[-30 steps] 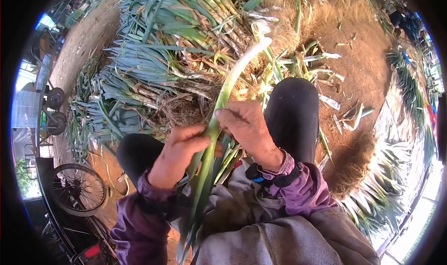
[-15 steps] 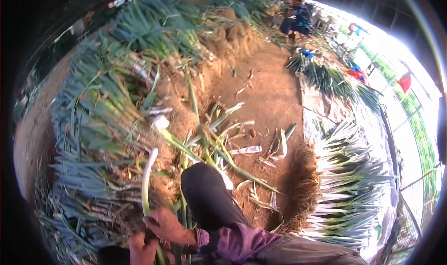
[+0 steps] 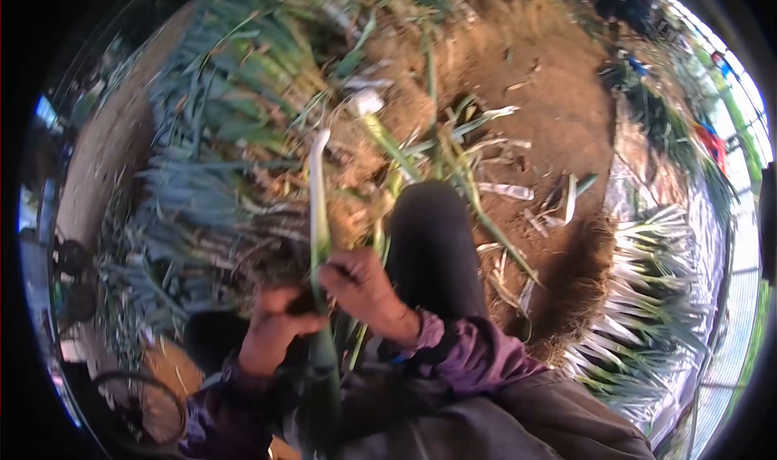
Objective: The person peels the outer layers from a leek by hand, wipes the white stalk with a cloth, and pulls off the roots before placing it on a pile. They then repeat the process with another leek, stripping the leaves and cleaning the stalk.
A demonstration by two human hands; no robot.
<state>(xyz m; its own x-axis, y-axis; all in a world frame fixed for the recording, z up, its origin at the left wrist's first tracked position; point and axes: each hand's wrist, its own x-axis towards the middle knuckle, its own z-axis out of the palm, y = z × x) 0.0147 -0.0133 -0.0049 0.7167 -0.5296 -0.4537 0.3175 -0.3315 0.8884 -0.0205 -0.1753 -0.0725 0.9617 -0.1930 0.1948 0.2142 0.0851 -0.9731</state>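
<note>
One long leek [image 3: 318,193] stands nearly upright before me, its white end up and its green leaves hanging down over my lap. My left hand [image 3: 275,330] is closed on its green part from the left. Just above it, my right hand [image 3: 368,290] has its fingers curled against the stalk from the right, closed on the leek; the fingertips are blurred. Behind the leek's tip another leek with a bright white end [image 3: 367,102] lies slanting across the pile.
A big heap of untrimmed leeks [image 3: 218,128] lies left. Cleaned leeks [image 3: 647,298] are rowed on a white sheet [image 3: 702,241] at right, roots inward. Peeled scraps [image 3: 506,190] litter the dirt floor [image 3: 550,112]. My knee [image 3: 433,233] is in the middle. A person [image 3: 627,3] sits far back.
My view has tilted down and turned left, so the scene sits further right. Both hands and the leek appear higher in view, and more of the leek's green leaves show below my hands.
</note>
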